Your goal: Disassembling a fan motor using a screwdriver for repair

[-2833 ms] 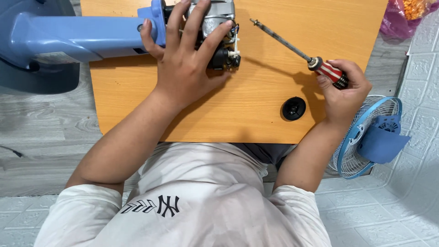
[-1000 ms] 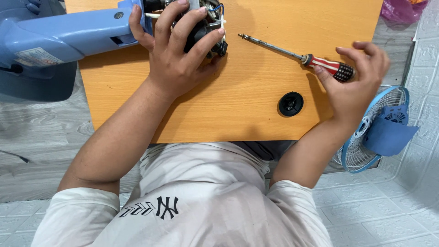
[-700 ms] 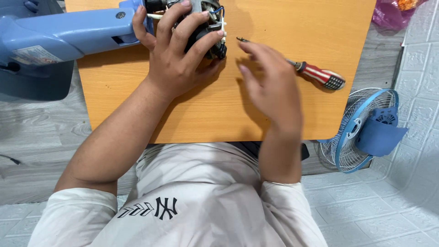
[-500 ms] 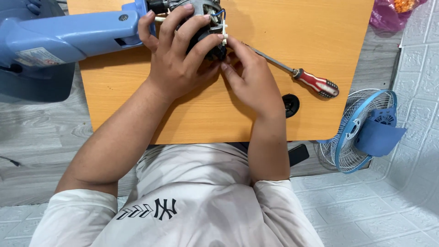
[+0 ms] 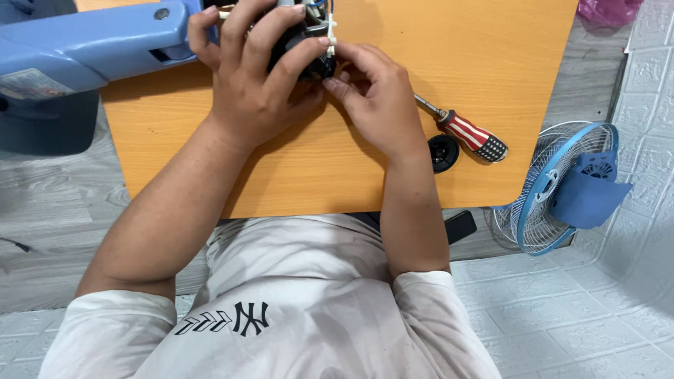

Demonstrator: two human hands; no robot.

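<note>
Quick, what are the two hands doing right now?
Left hand: closed around the dark motor at the end of the blue fan body.
Right hand: holds nothing; fingers touch the motor.

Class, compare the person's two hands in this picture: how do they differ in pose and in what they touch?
The left hand wraps over the top of the dark motor unit, fingers spread wide; the right hand only reaches its fingertips to the unit's side. The left hand lies beside the blue fan stand; the right hand lies beside the red-handled screwdriver, not touching it. Both are bare and work above the orange table.
</note>
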